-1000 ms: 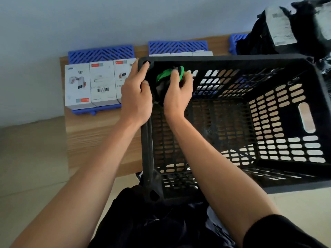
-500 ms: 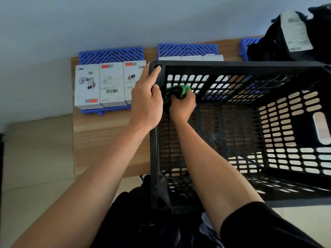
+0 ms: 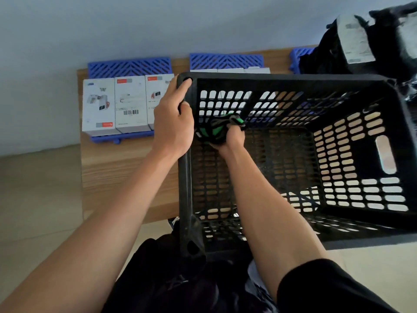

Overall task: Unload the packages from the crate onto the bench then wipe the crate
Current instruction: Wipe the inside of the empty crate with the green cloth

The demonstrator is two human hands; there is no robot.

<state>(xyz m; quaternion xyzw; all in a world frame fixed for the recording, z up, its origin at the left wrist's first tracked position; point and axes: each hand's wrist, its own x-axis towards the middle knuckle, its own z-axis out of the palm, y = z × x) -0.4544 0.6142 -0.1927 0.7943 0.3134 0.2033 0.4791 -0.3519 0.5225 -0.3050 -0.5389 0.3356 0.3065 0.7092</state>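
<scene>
Reading of the print is hardly possible: on the three white cardboard packages (image 3: 123,106) at ten o'clock, only a barcode on the middle box, small red-orange label patches and pictures of a white appliance can be made out; the words are too small to be read. These packages are stood side by side on a blue slatted plastic tray (image 3: 128,68), which is laid on the light wooden bench (image 3: 126,175). A second blue slatted tray (image 3: 226,61) at twelve o'clock is seen behind the crate's far rim, with the tops of more white boxes (image 3: 230,70) just showing. At two o'clock a heap of black plastic bags (image 3: 388,48) is seen, with a white shipping label (image 3: 356,37) stuck on; its print is blurred.

The black perforated plastic crate (image 3: 338,141) is held in the middle of the view, tipped so that its open mouth is turned toward the camera. Its left far corner is gripped by the left hand (image 3: 172,123), the fingers being curled over the rim and the thumb laid along the corner post. Inside the crate, just at three o'clock from that hand, a crumpled green and black cloth (image 3: 216,127) is clutched in the right hand (image 3: 231,138), whose fingers are folded round it. The cloth is pressed against the inner far wall near the left corner, the bunched fabric lying beyond the fingertips and between them and the lattice. A black sleeve (image 3: 327,288) is worn on the right arm at five o'clock.
</scene>
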